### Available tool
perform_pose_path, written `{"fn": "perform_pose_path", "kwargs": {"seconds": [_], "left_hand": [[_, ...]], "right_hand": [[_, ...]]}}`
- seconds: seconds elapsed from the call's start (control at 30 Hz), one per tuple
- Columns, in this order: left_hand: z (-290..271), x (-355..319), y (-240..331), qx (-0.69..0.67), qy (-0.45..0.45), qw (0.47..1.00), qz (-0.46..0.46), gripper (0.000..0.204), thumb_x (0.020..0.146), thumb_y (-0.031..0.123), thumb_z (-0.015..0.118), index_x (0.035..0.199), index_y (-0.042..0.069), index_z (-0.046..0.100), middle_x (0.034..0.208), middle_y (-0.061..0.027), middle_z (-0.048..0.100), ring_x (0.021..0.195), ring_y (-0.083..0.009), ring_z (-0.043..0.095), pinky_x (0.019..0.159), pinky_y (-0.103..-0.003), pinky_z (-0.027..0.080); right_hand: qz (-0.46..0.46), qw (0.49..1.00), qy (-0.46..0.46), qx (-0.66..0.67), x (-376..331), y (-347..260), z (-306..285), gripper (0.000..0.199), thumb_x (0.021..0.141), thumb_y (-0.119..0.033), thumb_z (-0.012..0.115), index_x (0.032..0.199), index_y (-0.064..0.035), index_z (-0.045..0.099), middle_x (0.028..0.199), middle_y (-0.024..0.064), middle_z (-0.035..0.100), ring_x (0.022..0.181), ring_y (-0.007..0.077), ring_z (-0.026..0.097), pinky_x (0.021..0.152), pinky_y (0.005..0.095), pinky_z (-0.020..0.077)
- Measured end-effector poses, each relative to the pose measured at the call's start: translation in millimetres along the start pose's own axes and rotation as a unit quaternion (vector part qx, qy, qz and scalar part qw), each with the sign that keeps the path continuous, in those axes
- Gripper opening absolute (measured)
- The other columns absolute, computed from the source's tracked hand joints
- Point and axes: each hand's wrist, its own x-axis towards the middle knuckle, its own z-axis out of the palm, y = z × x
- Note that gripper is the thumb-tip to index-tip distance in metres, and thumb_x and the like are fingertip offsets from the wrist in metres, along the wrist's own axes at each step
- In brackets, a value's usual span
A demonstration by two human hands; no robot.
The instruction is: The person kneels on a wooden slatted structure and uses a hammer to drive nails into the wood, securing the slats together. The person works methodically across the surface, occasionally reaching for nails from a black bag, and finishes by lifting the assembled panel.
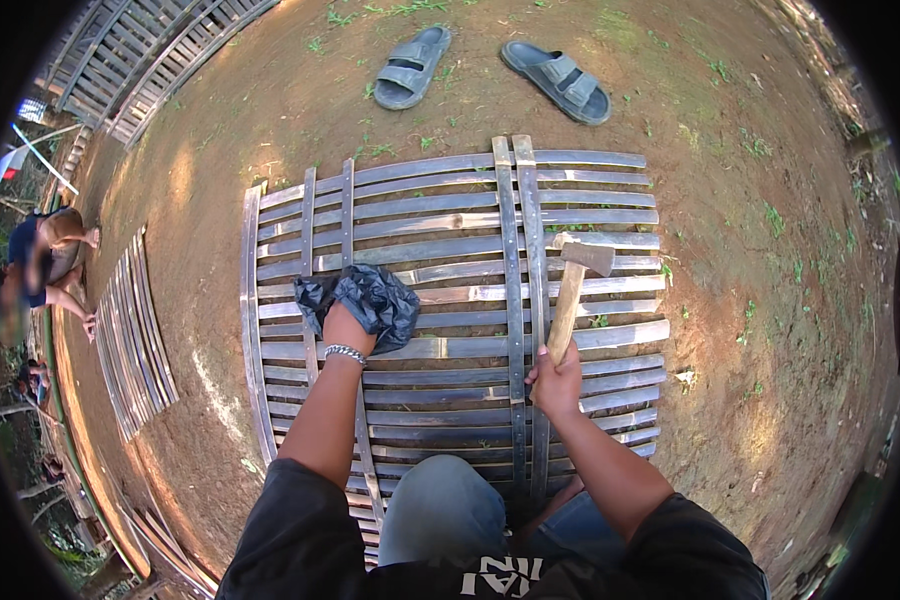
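Holding the hammer (573, 300) right of centre, our right hand (557, 380) wraps its stiff wooden handle low, the head feeling heavy; our left hand (345, 328) reaches inside the soft black bag (368, 297), grip hidden.

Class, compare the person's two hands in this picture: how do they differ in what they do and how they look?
The left hand reaches into a crumpled black plastic bag and is partly hidden; the right hand is in plain view, gripping a wooden-handled hammer. The left wrist wears a metal bracelet; the right is bare. Both are over the slatted bamboo panel.
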Motion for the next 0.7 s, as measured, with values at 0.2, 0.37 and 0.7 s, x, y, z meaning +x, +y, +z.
{"fn": "perform_pose_path", "kwargs": {"seconds": [0.2, 0.37, 0.7], "left_hand": [[24, -7, -25, -0.008, 0.103, 0.993, 0.065, 0.035, 0.074, 0.014, 0.077, 0.107, 0.004, 0.071, 0.111, -0.022, 0.07, 0.102, -0.0415, 0.067, 0.091, -0.046, 0.056], [10, -2, -19, 0.011, 0.024, 1.0, 0.006, 0.032, 0.078, 0.018, 0.074, 0.106, 0.004, 0.07, 0.111, -0.0228, 0.069, 0.103, -0.0423, 0.066, 0.093, -0.047, 0.055], [-24, -14, -8, -0.133, 0.091, 0.987, 0.009, 0.022, 0.083, 0.011, 0.069, 0.103, 0.003, 0.073, 0.103, -0.0221, 0.072, 0.099, -0.0425, 0.068, 0.087, -0.047, 0.055]], "right_hand": [[0.0, 1.0, 0.002, 0.015, 5, 2, 1, 0.025, 0.104, -0.01, 0.057, 0.125, -0.0014, 0.045, 0.083, 0.0052, 0.058, 0.055, 0.0101, 0.057, 0.05, 0.0276, 0.0525], [0.008, 1.0, 0.008, 0.028, 6, 2, 5, 0.029, 0.104, -0.01, 0.058, 0.129, -0.0005, 0.045, 0.082, 0.0053, 0.058, 0.055, 0.0108, 0.058, 0.051, 0.0279, 0.0531], [0.015, 1.0, 0.0, -0.012, 3, -3, 1, 0.03, 0.104, -0.01, 0.057, 0.13, -0.0005, 0.044, 0.078, 0.0052, 0.057, 0.055, 0.0118, 0.057, 0.051, 0.0296, 0.0544]]}}
